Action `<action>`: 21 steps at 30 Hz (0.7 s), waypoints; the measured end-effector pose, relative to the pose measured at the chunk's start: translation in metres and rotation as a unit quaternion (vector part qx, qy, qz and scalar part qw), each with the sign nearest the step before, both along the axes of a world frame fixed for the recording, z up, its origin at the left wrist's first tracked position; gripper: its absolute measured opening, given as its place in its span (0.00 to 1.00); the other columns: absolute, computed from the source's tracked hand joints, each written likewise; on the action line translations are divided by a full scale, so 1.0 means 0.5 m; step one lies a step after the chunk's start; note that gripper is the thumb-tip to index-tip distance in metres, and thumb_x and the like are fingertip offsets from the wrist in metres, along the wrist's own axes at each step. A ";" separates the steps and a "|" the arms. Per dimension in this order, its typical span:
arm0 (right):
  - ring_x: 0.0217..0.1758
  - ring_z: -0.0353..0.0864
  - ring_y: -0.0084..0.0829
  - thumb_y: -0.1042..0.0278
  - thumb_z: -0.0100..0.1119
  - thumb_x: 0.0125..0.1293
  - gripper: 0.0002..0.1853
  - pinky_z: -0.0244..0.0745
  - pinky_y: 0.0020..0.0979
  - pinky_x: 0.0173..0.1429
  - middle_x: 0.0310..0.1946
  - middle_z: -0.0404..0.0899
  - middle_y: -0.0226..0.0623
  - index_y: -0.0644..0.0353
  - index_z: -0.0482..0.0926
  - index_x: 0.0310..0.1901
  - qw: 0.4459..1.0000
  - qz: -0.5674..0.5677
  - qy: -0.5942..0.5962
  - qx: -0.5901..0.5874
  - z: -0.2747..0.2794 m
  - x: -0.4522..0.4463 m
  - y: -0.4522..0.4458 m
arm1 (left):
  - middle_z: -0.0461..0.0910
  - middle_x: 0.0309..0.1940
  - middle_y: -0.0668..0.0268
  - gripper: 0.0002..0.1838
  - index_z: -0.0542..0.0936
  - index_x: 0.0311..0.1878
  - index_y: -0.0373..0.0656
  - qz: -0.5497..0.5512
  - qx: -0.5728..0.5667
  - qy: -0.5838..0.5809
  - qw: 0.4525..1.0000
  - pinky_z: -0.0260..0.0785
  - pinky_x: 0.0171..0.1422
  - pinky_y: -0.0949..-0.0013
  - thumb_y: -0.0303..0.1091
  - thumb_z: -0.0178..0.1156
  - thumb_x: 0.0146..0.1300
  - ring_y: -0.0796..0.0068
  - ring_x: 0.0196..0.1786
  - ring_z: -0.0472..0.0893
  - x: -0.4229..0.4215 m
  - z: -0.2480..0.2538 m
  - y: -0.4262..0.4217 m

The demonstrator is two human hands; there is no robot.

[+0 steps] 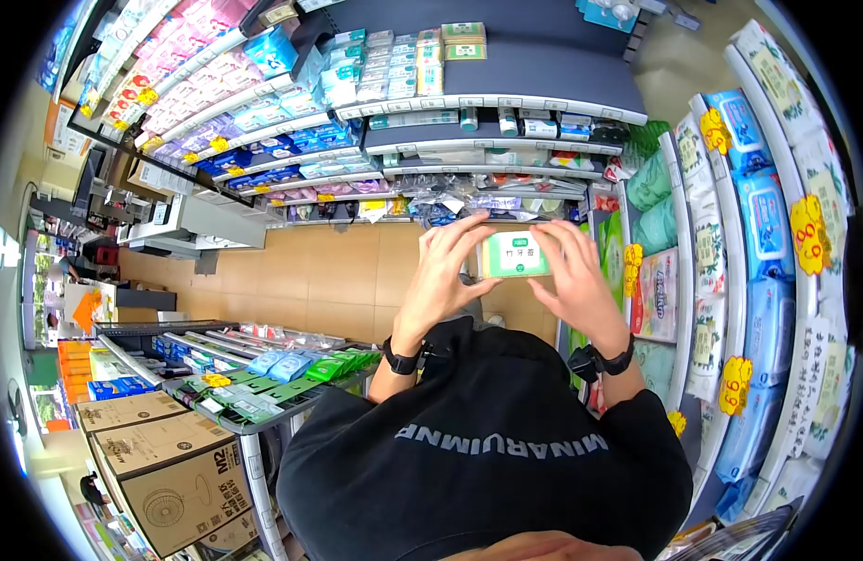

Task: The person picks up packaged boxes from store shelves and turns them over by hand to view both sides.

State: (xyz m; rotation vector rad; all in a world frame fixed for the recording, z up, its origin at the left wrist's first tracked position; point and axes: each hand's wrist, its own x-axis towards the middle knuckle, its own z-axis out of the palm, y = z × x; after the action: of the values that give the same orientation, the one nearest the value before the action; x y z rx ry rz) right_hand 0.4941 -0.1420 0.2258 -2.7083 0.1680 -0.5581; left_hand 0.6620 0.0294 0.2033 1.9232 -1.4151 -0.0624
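Between my two hands, in front of my chest, is a small box of toothpicks (515, 254) with a white and green printed face turned up. My left hand (442, 271) grips its left end, thumb below and fingers above. On the opposite end, the fingers and thumb of my right hand (581, 280) close around the right edge. Similar green-and-tan boxes (464, 42) are stacked on the shelf ahead.
Ahead stands a shelf unit (543, 79) with packets and small boxes. Wipes and tissue packs (766, 224) fill the right-hand shelves. At lower left are a low display rack (263, 397) and fan cartons (169, 477). Tiled floor (328, 271) runs between.
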 end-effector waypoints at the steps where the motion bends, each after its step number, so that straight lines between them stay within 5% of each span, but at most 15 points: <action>1: 0.69 0.68 0.47 0.71 0.73 0.53 0.36 0.65 0.45 0.69 0.63 0.69 0.45 0.66 0.71 0.65 1.000 -0.006 -0.001 0.001 -0.006 -0.009 0.012 | 0.74 0.68 0.63 0.36 0.76 0.62 0.46 -0.006 0.001 -0.001 1.000 0.56 0.73 0.56 0.38 0.78 0.49 0.61 0.67 0.73 -0.012 0.001 0.002; 5: 0.68 0.69 0.46 0.73 0.70 0.56 0.35 0.67 0.43 0.68 0.62 0.69 0.45 0.67 0.70 0.66 1.000 -0.019 0.015 0.017 -0.021 -0.041 0.036 | 0.75 0.66 0.62 0.37 0.73 0.61 0.43 -0.054 -0.014 0.033 0.998 0.56 0.73 0.56 0.38 0.79 0.47 0.62 0.68 0.73 -0.045 -0.006 -0.001; 13: 0.63 0.77 0.49 0.76 0.68 0.58 0.36 0.76 0.38 0.65 0.60 0.72 0.49 0.68 0.66 0.69 0.945 0.024 0.001 0.325 -0.054 -0.071 0.074 | 0.77 0.59 0.57 0.38 0.72 0.61 0.40 -0.094 -0.048 0.144 0.984 0.66 0.67 0.57 0.37 0.78 0.48 0.53 0.63 0.75 -0.082 -0.017 -0.006; 15: 0.59 0.81 0.45 0.76 0.67 0.60 0.35 0.77 0.37 0.64 0.56 0.75 0.47 0.68 0.65 0.69 0.940 0.021 -0.006 0.341 -0.065 -0.080 0.084 | 0.77 0.56 0.57 0.37 0.72 0.61 0.40 -0.093 -0.038 0.112 0.989 0.66 0.66 0.56 0.37 0.77 0.48 0.52 0.61 0.75 -0.080 -0.012 -0.008; 17: 0.59 0.82 0.40 0.75 0.66 0.63 0.31 0.77 0.35 0.63 0.54 0.77 0.47 0.71 0.68 0.67 0.878 0.028 -0.025 0.478 -0.077 -0.086 0.090 | 0.77 0.56 0.57 0.36 0.73 0.61 0.41 -0.107 -0.040 0.101 0.988 0.66 0.65 0.56 0.37 0.77 0.48 0.52 0.60 0.75 -0.075 -0.010 -0.012; 21: 0.57 0.83 0.32 0.76 0.64 0.67 0.24 0.78 0.32 0.61 0.55 0.78 0.45 0.73 0.72 0.63 0.867 0.029 -0.034 0.497 -0.090 -0.087 0.091 | 0.76 0.57 0.58 0.35 0.76 0.61 0.42 -0.119 -0.027 0.074 0.990 0.66 0.65 0.55 0.38 0.77 0.48 0.53 0.59 0.75 -0.073 -0.006 -0.007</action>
State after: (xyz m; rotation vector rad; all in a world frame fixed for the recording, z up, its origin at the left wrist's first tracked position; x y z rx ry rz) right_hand 0.4506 -0.0968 0.1808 -1.6760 0.2632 -0.3854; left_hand 0.6253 0.0257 0.2005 1.6626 -1.5221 -0.2719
